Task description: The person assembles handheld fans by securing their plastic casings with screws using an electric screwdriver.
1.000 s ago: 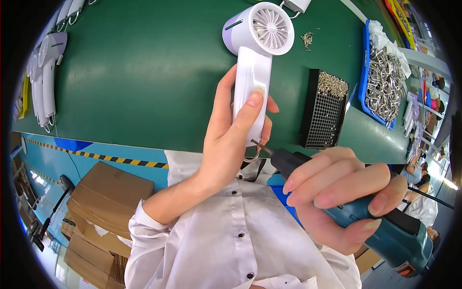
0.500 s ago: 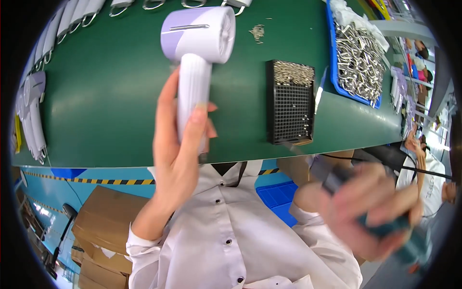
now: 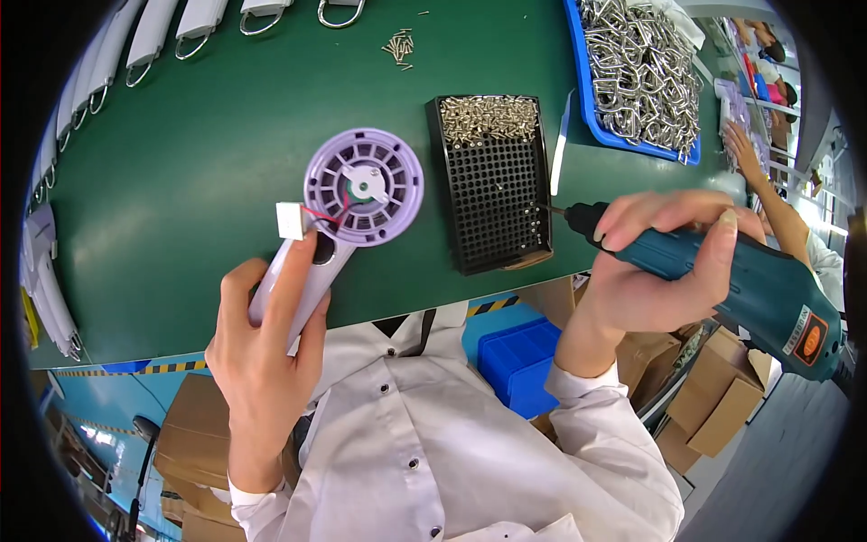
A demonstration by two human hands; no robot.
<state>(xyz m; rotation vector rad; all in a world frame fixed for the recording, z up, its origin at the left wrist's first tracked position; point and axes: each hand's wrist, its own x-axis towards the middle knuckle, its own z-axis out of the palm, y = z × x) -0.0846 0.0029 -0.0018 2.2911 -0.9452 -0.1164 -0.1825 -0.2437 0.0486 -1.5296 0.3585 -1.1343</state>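
My left hand (image 3: 271, 352) grips the handle of a lilac handheld fan (image 3: 406, 194), whose round head lies with its open slotted side up. Red and dark wires run from the head to a small white block (image 3: 290, 220) by the index fingertip. My right hand (image 3: 664, 262) is wrapped round a teal electric screwdriver (image 3: 768, 294), its thin bit pointing left at the edge of a black screw tray (image 3: 495, 181). Loose screws (image 3: 488, 117) fill the far end of that tray, and a few sit in its holes; whether the bit touches one I cannot tell.
A blue bin (image 3: 591, 117) of metal loops stands at the far right, with a white-bladed tool (image 3: 560, 154) beside it. Loose screws (image 3: 399, 47) lie on the green table (image 3: 181, 226). White handles with metal loops (image 3: 200, 23) line the far left. Another person's arm (image 3: 768, 190) reaches in at right.
The fan has turned from upright, side showing, to its open slotted face. My right hand has brought the screwdriver up and inward from the lower right to the screw tray.
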